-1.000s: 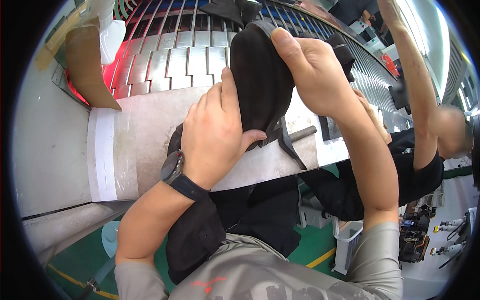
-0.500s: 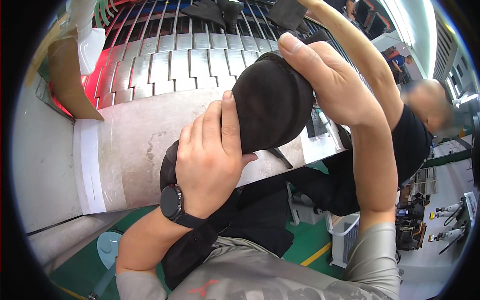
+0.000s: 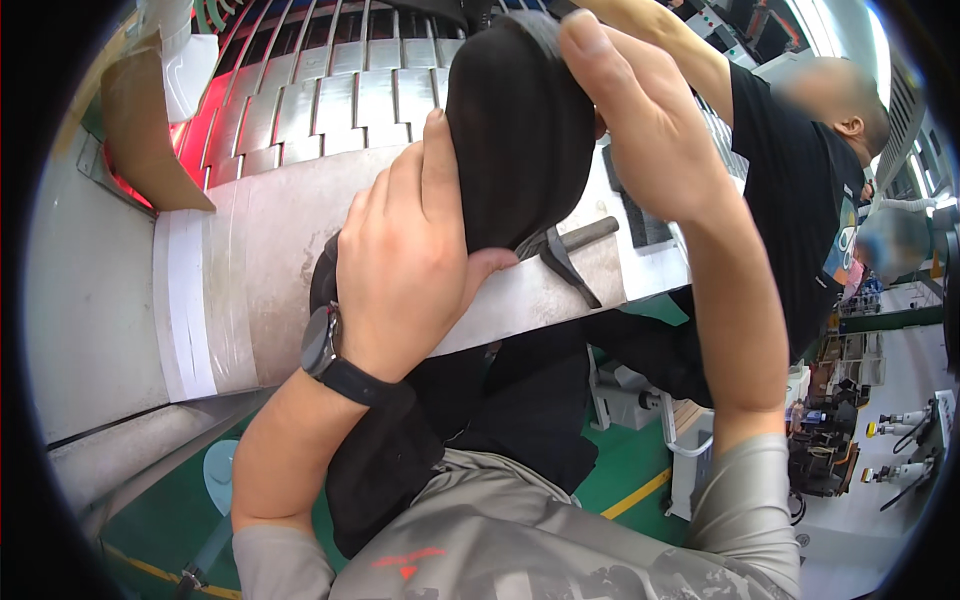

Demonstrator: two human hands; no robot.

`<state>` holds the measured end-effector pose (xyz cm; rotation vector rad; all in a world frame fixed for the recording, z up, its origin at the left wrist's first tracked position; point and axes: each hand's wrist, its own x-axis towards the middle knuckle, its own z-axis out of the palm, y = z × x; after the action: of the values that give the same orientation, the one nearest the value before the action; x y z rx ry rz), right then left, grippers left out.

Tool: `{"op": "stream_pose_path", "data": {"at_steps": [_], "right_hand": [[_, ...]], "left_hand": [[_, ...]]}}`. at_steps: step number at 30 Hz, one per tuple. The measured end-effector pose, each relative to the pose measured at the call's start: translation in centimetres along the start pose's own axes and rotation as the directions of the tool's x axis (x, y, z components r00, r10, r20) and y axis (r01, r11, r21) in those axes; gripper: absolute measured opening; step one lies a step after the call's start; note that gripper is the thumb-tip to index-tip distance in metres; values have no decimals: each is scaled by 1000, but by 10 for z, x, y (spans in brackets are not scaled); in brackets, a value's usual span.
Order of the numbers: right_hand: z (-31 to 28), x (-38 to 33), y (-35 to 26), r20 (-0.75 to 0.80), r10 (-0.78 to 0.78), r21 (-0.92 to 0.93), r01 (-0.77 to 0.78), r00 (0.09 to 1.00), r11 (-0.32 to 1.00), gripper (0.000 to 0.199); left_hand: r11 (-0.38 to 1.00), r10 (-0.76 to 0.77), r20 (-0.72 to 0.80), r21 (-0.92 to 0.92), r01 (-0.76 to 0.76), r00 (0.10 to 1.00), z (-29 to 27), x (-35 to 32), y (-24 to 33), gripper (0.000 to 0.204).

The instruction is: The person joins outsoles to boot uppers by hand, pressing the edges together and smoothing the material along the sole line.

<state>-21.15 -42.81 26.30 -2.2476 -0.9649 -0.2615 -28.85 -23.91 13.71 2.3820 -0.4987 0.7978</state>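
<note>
A black shoe upper (image 3: 515,140) with a rounded end stands tilted between my hands above the pale worktop. My left hand (image 3: 405,240) lies along its left side, fingers pressed together and thumb at its lower edge. My right hand (image 3: 645,115) grips the upper right side, thumb along the top rim; its other fingers are hidden behind. More black material (image 3: 322,275) shows behind my left wrist, but whether it belongs to the same piece I cannot tell. A dark metal hand tool (image 3: 568,262) with a curved arm lies on the worktop, right of my left thumb.
The pale worktop (image 3: 275,290) borders a slatted metal conveyor (image 3: 345,105), where dark pieces lie at the far side. A cardboard flap (image 3: 150,130) stands at the left. A co-worker in a black shirt (image 3: 775,190) is close on the right, one arm reaching over the conveyor.
Both hands and the shoe upper have shifted up and slightly left in view, the upper turned more upright. More of the metal tool shows. The co-worker's head appears higher, farther left.
</note>
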Motion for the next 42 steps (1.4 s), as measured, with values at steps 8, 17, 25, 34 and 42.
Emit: {"op": "stream_pose_path", "data": {"at_steps": [8, 17, 25, 34, 42], "right_hand": [[55, -25, 35, -204, -60, -99, 40, 977, 994, 51], [50, -25, 5, -490, 85, 313, 84, 867, 946, 49], [12, -121, -80, -165, 357, 222, -318, 919, 922, 108], [38, -202, -86, -251, 144, 288, -69, 957, 955, 73], [95, -217, -36, -339, -4, 363, 135, 941, 922, 61]], "left_hand": [[992, -97, 51, -75, 100, 994, 6, 10, -22, 122], [998, -44, -9, -49, 44, 999, 2, -5, 9, 121], [987, 160, -139, 6, -161, 977, -1, -54, 44, 86], [982, 162, 7, -98, -160, 987, -17, -82, 59, 75], [951, 266, -57, 179, -252, 962, -9, -75, 24, 44]]}}
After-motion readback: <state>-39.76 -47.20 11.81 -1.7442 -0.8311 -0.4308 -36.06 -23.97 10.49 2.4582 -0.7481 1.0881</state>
